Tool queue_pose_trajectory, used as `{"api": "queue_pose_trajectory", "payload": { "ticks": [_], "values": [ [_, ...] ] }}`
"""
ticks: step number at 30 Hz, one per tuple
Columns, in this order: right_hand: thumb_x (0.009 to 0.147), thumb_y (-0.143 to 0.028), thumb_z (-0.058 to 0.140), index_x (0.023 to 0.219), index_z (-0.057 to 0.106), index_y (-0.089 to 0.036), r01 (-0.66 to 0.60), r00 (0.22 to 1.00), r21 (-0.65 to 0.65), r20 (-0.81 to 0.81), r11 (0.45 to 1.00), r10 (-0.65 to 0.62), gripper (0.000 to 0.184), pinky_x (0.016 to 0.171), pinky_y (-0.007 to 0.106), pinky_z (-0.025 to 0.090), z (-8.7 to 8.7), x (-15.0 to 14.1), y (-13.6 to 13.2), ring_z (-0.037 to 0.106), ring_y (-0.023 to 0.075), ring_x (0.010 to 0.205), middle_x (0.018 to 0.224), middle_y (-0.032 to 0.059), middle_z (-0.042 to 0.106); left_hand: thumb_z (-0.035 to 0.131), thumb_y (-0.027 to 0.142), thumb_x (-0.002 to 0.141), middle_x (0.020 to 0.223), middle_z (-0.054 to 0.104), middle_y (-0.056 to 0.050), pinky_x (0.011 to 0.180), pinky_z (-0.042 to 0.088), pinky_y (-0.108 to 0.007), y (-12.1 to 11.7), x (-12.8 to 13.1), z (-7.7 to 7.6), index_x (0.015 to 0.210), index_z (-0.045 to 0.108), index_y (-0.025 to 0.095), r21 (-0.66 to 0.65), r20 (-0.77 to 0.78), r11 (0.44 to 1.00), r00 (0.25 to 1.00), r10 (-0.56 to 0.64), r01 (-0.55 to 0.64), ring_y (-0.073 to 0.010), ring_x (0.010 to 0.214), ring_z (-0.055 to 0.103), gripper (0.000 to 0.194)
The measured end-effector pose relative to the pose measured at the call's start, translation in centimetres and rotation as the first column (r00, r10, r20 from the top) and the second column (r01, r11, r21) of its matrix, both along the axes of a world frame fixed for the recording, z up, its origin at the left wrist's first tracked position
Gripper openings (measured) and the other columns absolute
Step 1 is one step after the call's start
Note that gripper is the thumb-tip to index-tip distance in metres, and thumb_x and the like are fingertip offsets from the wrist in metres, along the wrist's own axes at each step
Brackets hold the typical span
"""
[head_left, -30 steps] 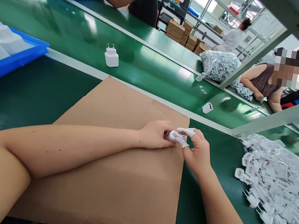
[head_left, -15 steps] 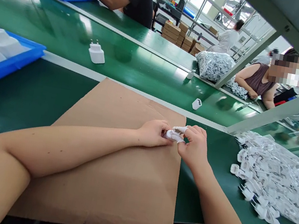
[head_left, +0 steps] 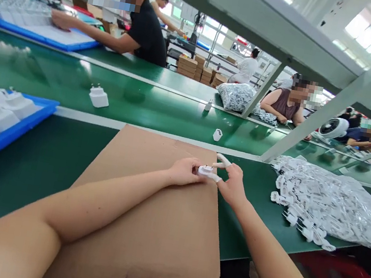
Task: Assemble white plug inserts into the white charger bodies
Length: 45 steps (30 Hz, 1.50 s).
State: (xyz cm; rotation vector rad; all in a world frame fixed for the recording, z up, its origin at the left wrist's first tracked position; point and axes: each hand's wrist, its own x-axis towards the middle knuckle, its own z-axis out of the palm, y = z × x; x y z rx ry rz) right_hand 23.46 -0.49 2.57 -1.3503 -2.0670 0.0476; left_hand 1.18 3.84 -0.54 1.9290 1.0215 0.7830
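Evidently, the right hand (head_left: 233, 183) has loosened half-open, thumb (head_left: 215, 178) seemingly against the white charger (head_left: 205, 171), baring its pins (head_left: 207, 166) and suggesting eased handling, while the left hand (head_left: 185, 171) pinches it above the cardboard's (head_left: 158, 211) far right corner.

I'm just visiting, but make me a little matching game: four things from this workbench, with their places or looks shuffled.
Things:
1. Cardboard sheet
2. White adapter over that sheet
3. Front blue tray
4. Pile of white plug parts

Places or looks:
A. At the right, partly under clear plastic
B. Flat and brown
C. Cut off by the picture's left edge
D. Held in the left hand, with the right hand at it

Right pairs: 1-B, 2-D, 3-C, 4-A
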Motion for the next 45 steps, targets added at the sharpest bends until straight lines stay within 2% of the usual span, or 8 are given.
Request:
{"api": "queue_pose_trajectory", "payload": {
  "ticks": [4, 8, 11, 24, 28, 34, 42, 45],
  "values": [
    [0.091, -0.051, 0.064, 0.153, 0.043, -0.013, 0.491, 0.871, 0.020, 0.015, 0.871, -0.492, 0.076, 0.116, 0.056, 0.035, -0.4, 5.8, -3.6, 0.047, 0.0391, 0.140, 0.150, 0.0247, 0.053, 0.077, 0.049, 0.076, 0.089, 0.068, -0.002, 0.069, 0.047, -0.029, -0.2, -0.1, -0.5, 0.090, 0.077, 0.023, 0.020, -0.019, 1.000, 1.000, 0.021, -0.021, -0.0182, 0.075, 0.061, 0.030],
    [0.092, -0.052, 0.063, 0.142, 0.048, 0.001, 0.932, 0.360, -0.148, 0.286, 0.330, -0.888, 0.075, 0.113, 0.067, 0.030, -0.8, 11.8, -6.8, 0.030, 0.0528, 0.148, 0.153, 0.0398, 0.037, 0.076, 0.048, 0.077, 0.096, 0.072, -0.003, 0.071, 0.047, -0.030, -0.2, -0.1, -0.7, 0.098, 0.077, 0.024, -0.014, -0.004, 1.000, 1.000, 0.028, -0.028, -0.0202, 0.081, 0.064, 0.033],
    [0.096, -0.052, 0.057, 0.140, 0.050, -0.001, 0.955, 0.242, -0.258, 0.403, 0.144, -0.883, 0.068, 0.111, 0.061, 0.036, -1.1, 13.7, -7.4, 0.040, 0.0503, 0.143, 0.148, 0.0368, 0.043, 0.076, 0.049, 0.076, 0.098, 0.072, -0.003, 0.072, 0.047, -0.031, -0.2, 0.0, -0.7, 0.103, 0.077, 0.024, -0.032, -0.011, 0.999, 1.000, 0.026, -0.026, -0.0211, 0.082, 0.065, 0.036],
    [0.087, -0.012, 0.058, 0.126, 0.070, -0.016, 0.762, 0.648, -0.296, 0.339, 0.576, -0.682, 0.041, 0.100, 0.037, 0.047, -0.1, 9.1, 1.5, 0.056, 0.0311, 0.118, 0.136, 0.0181, 0.049, 0.081, 0.049, 0.071, 0.089, 0.074, -0.004, 0.071, 0.048, -0.030, 0.8, 0.1, -1.2, 0.096, 0.077, 0.020, -0.077, 0.124, 0.996, 0.991, 0.050, -0.041, -0.0199, 0.077, 0.064, 0.039],
    [0.081, -0.011, 0.057, 0.130, 0.071, -0.014, 0.671, 0.741, -0.237, 0.177, 0.703, -0.648, 0.051, 0.105, 0.039, 0.046, -1.6, 8.8, 3.0, 0.056, 0.0323, 0.118, 0.133, 0.0184, 0.050, 0.081, 0.049, 0.067, 0.089, 0.074, -0.004, 0.075, 0.050, -0.031, 5.6, -1.6, 0.2, 0.099, 0.074, 0.020, -0.079, 0.141, 0.966, 0.956, 0.257, -0.247, -0.0211, 0.080, 0.066, 0.044],
    [0.075, -0.016, 0.056, 0.127, 0.074, -0.015, 0.542, 0.827, -0.177, -0.057, 0.821, -0.559, 0.055, 0.107, 0.042, 0.048, -3.1, 9.9, 2.7, 0.059, 0.0305, 0.115, 0.123, 0.0157, 0.059, 0.074, 0.040, 0.072, 0.097, 0.073, -0.008, 0.081, 0.049, -0.036, 14.6, -6.7, 1.1, 0.091, 0.068, 0.020, 0.070, -0.104, 0.741, 0.733, 0.672, -0.668, -0.0275, 0.093, 0.068, 0.028],
    [0.083, -0.028, 0.062, 0.119, 0.073, -0.018, 0.289, 0.609, -0.436, -0.603, 0.852, -0.515, 0.039, 0.087, 0.044, 0.062, -2.2, 9.8, 3.1, 0.073, 0.0247, 0.092, 0.110, 0.0112, 0.075, 0.070, 0.034, 0.076, 0.156, 0.044, -0.026, 0.111, 0.037, -0.062, 15.7, -6.1, 1.7, 0.147, 0.046, 0.013, 0.321, -0.073, 0.522, 0.530, 0.845, -0.790, -0.0475, 0.141, 0.040, 0.078],
    [0.085, -0.026, 0.063, 0.103, 0.072, -0.017, -0.005, 0.344, -0.478, -0.826, 0.878, -0.448, 0.022, 0.081, 0.041, 0.067, -1.8, 9.4, 3.2, 0.077, 0.0248, 0.092, 0.105, 0.0122, 0.078, 0.068, 0.033, 0.079, 0.168, 0.028, -0.016, 0.121, 0.028, -0.058, 15.8, -4.2, 1.7, 0.158, 0.035, 0.019, 0.530, -0.152, 0.645, 0.687, 0.711, -0.550, -0.0442, 0.148, 0.031, 0.087]
  ]
}}
